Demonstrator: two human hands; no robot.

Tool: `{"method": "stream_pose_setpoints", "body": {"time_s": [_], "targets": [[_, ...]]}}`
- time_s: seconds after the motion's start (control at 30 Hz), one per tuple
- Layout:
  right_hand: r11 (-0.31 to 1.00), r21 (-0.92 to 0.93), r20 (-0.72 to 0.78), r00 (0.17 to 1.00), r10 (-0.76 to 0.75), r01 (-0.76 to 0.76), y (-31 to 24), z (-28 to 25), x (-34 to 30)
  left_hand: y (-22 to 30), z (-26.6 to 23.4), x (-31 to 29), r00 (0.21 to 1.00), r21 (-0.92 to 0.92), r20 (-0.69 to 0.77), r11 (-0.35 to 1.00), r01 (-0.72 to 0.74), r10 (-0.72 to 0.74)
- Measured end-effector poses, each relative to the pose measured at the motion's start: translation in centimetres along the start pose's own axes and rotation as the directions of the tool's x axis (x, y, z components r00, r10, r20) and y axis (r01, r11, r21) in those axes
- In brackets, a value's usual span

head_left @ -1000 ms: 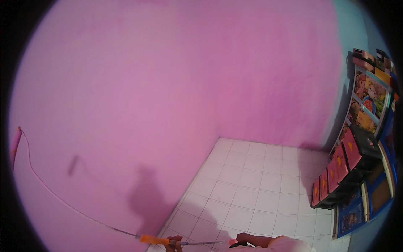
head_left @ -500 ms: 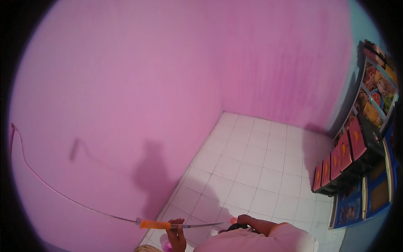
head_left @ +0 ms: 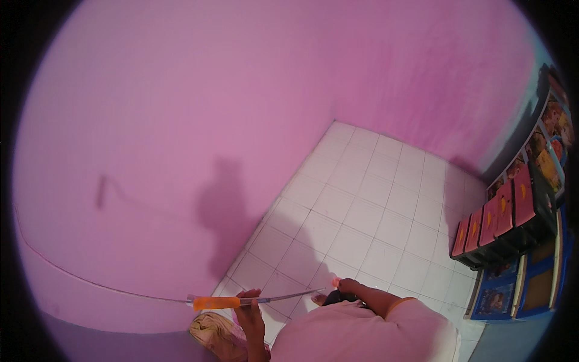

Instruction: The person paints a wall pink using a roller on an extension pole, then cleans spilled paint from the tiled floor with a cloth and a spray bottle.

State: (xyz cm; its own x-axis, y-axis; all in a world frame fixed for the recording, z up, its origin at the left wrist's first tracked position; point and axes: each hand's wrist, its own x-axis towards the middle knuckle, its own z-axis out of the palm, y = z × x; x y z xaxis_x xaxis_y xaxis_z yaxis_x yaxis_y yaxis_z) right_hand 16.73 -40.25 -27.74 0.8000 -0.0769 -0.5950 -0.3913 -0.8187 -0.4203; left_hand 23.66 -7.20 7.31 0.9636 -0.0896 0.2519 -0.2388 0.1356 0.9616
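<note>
A long thin pole (head_left: pixel 120 291) runs from the lower middle far out to the left along the pink wall (head_left: pixel 241 108). My left hand (head_left: pixel 250 301) grips the pole just right of its orange sleeve (head_left: pixel 212 303). My right hand (head_left: pixel 348 285) holds the near end, beside a small pink cap (head_left: pixel 335 281). The pole's far tip is lost at the picture's left rim. On the wall lie the shadow of a roller head (head_left: pixel 102 190) and the shadow of a person (head_left: pixel 226 211).
White floor tiles (head_left: pixel 374 205) fill the corner under the wall. At the right stand a dark drawer unit with red fronts (head_left: pixel 491 226) and a blue cabinet (head_left: pixel 512 289) with pictures. A yellowish bundle (head_left: pixel 211 335) lies at the bottom edge.
Both hands and the pole's near end have come further up into the picture. The pink far end, seen at the left a second ago, has slipped out of sight.
</note>
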Motion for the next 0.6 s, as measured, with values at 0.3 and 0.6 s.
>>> {"method": "stream_pose_setpoints", "body": {"time_s": [0.3, 0.6], "targets": [[0.992, -0.083, 0.089, 0.992, -0.086, 0.093, -3.6, -1.2, -0.9, 0.8, -1.9, -1.9, 0.993, 0.102, -0.105, 0.993, 0.055, -0.044], [0.992, -0.079, 0.12, 0.988, -0.092, 0.102, -3.4, -0.7, -1.4, 0.1, -2.3, -3.0, 0.963, -0.004, -0.23, 0.989, 0.146, -0.143]]}}
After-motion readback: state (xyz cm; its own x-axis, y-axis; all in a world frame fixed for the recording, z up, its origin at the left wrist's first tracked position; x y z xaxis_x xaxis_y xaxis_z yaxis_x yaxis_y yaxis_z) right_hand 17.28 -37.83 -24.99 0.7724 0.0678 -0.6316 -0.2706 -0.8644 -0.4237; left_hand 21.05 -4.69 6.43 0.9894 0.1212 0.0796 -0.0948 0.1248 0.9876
